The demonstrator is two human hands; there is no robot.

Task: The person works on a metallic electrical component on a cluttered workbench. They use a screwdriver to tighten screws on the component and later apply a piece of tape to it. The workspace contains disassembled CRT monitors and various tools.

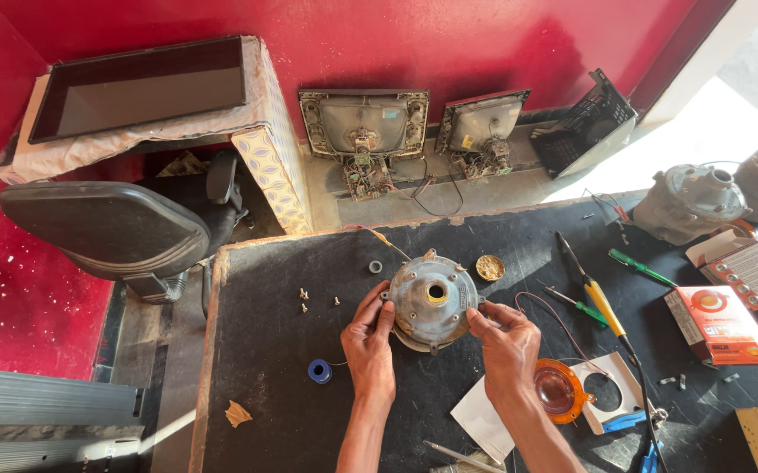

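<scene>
Bench edge: I am working mid-way along the black workbench (265, 350), with bare room leftward.
Driver unit: the grey round speaker driver (432, 300) is lying between my hands.
Left hand (370, 342): gripping its left rim.
Right hand (507, 346): pinching its right rim.

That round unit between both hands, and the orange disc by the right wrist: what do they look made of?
Round unit: likely cast metal, dull grey-blue finish with worn, scuffed patches and a brassy centre hole. Orange disc: probably thin translucent plastic or resin film, glossy, since light shines through it. Both hands touch the unit's rim.
</scene>
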